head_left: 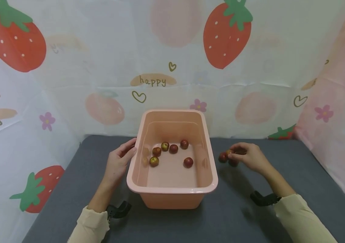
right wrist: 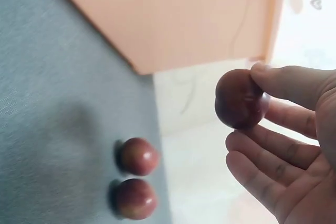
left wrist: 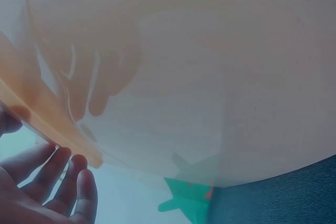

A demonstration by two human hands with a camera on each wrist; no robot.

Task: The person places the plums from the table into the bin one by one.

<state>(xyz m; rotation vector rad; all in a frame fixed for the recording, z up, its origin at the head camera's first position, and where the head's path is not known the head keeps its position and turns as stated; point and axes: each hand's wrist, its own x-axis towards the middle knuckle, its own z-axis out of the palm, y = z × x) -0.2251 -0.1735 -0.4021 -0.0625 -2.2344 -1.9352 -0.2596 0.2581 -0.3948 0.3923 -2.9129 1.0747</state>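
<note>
A pink plastic basin [head_left: 172,200] stands in the middle of the table with several red and yellowish plums [head_left: 174,149] spread over its floor. My left hand [head_left: 119,163] touches the basin's left rim from outside. In the left wrist view, its slightly bent fingertips meet the rim's edge. Right of the basin, my right hand [head_left: 249,157] pinches a dark red plum [right wrist: 239,99] between thumb and fingers. Under it, two more plums [right wrist: 139,156] lie side by side on the table. The head view shows these fruits partly covered by the hand.
Dark grey cloth covers the table [head_left: 227,216]. A white curtain [head_left: 184,91] printed with strawberries, hearts and flowers hangs behind the basin and along both sides. Each wrist wears a black strap [head_left: 265,199].
</note>
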